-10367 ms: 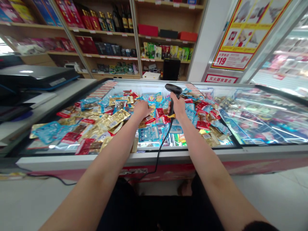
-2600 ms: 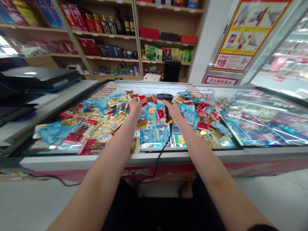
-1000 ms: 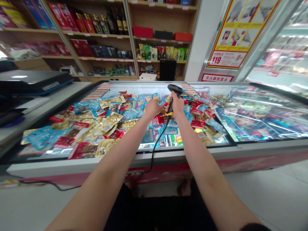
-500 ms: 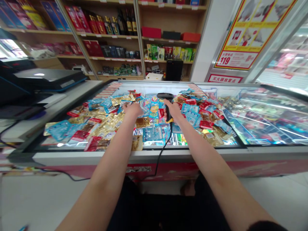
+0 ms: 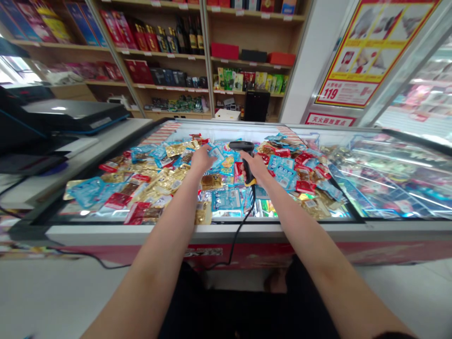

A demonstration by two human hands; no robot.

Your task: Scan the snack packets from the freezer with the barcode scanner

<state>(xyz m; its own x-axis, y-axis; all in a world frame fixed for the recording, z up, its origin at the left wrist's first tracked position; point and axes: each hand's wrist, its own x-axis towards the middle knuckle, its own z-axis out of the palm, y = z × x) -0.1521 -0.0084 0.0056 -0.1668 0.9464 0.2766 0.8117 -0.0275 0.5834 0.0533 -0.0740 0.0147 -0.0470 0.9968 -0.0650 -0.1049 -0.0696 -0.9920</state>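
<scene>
My right hand [image 5: 254, 167] is wrapped round the handle of a black barcode scanner [image 5: 242, 148] with a yellow band, its head pointing left, its black cable [image 5: 237, 230] trailing down over the freezer's front edge. My left hand [image 5: 202, 159] holds a small blue snack packet [image 5: 215, 152] lifted just in front of the scanner head. Both hands hover over a spread of several gold, blue and red snack packets [image 5: 155, 181] lying on the glass lid of a chest freezer [image 5: 219, 230].
A counter [image 5: 88, 150] with a black device [image 5: 70, 115] adjoins the freezer on the left. Wooden shelves [image 5: 197, 56] of boxed goods and bottles stand behind. A yellow and red poster [image 5: 367, 52] hangs at the right. More freezer glass [image 5: 391, 174] extends rightward.
My left hand went from resting on the packets at the left to lifting a blue packet toward the scanner. My right hand kept its grip on the scanner and barely moved.
</scene>
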